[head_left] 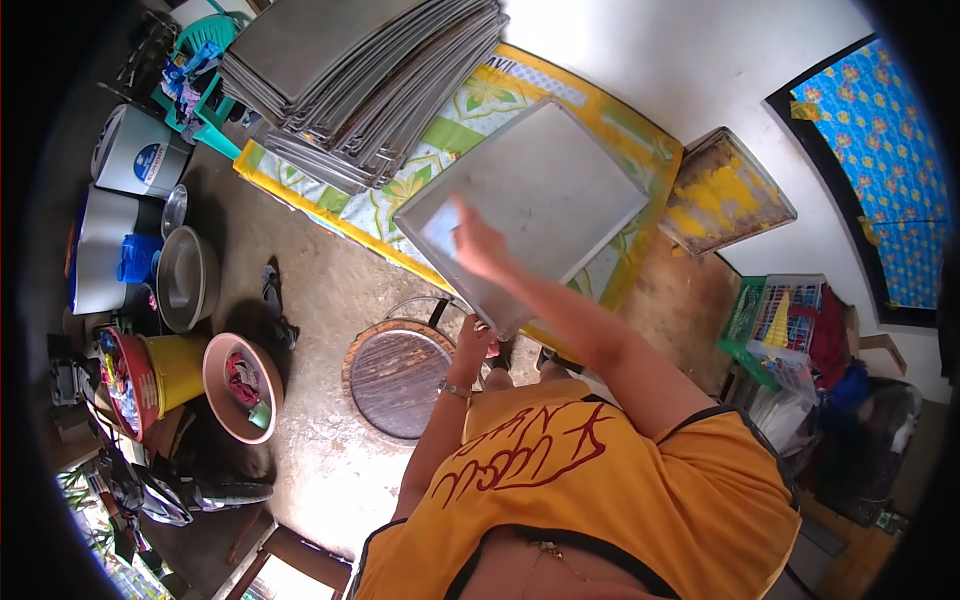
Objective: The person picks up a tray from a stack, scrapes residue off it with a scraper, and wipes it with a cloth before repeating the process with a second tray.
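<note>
A flat grey metal tray lies on the table with the patterned cloth. Over its left part is my right hand, blurred by motion, with a pale, blurred thing at its fingers that looks like a cloth. At the tray's near corner my left hand, a watch on its wrist, has its fingers bent against the edge. Beyond the tray to the left rises a tall stack of similar metal trays.
A round wooden stool stands below the table's near edge. Basins, such as a pink one, line the left side. A yellow-stained tray leans at the right wall, above plastic crates.
</note>
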`<move>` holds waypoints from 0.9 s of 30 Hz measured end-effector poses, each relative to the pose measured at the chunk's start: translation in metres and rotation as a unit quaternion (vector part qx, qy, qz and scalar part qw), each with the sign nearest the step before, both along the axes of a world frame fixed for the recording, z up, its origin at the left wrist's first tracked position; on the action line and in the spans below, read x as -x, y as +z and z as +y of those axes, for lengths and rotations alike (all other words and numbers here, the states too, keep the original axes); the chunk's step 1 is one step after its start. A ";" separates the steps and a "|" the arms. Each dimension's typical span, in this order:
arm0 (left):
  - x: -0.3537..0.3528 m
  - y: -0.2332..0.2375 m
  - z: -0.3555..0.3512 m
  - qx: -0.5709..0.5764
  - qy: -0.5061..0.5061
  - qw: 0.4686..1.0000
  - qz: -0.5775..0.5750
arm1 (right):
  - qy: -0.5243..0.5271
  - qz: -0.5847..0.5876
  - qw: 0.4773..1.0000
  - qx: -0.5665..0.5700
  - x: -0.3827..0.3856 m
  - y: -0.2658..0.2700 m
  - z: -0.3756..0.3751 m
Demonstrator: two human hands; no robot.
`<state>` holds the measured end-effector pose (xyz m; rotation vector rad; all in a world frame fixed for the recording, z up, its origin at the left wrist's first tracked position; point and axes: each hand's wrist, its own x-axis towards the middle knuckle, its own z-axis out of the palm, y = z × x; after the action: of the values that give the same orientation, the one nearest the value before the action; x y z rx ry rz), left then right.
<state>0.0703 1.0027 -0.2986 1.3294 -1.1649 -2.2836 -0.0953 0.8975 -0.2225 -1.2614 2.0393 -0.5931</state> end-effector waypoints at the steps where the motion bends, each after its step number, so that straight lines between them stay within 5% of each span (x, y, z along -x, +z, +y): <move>1: 0.001 -0.008 0.000 -0.006 0.011 1.000 0.010 | -0.050 0.033 0.998 0.026 0.020 -0.003 0.008; 3: 0.003 0.003 -0.001 0.029 0.017 0.999 -0.023 | -0.126 0.078 0.984 0.098 0.079 -0.024 0.033; 7: -0.001 0.013 -0.003 0.134 0.029 0.988 -0.067 | -0.318 0.156 0.934 0.048 0.205 -0.024 0.088; 10: -0.005 0.005 -0.012 0.151 -0.036 0.984 -0.089 | -0.385 0.190 0.901 0.059 0.219 -0.026 0.092; 11: -0.005 0.008 -0.013 0.134 -0.039 0.986 -0.092 | -0.361 0.167 0.917 -0.021 0.194 -0.016 0.080; 13: -0.007 0.008 -0.013 0.121 -0.038 0.989 -0.082 | -0.204 0.213 0.954 0.044 0.119 -0.034 0.065; 16: -0.003 0.012 -0.014 0.116 -0.034 0.990 -0.077 | 0.004 0.180 0.983 -0.048 0.027 -0.016 0.068; 19: -0.006 0.013 -0.014 0.137 -0.048 0.985 -0.097 | -0.111 0.228 0.962 0.100 0.079 -0.038 0.085; 21: -0.009 0.012 -0.013 0.148 -0.054 0.981 -0.110 | -0.284 0.195 0.938 -0.025 0.153 -0.012 0.085; 24: -0.005 0.011 -0.015 0.145 -0.061 0.979 -0.129 | -0.305 0.223 0.926 -0.017 0.183 -0.016 0.089; 26: -0.002 0.011 -0.013 0.133 -0.060 0.981 -0.129 | -0.176 0.241 0.954 0.028 0.128 -0.036 0.087; 27: -0.002 0.012 -0.013 0.129 -0.056 0.982 -0.125 | -0.094 0.209 0.973 -0.038 0.092 -0.020 0.086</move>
<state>0.0724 0.9898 -0.2865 1.5107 -1.5916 -1.9901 -0.1877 0.9839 -0.2427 -1.2344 2.5237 -0.3478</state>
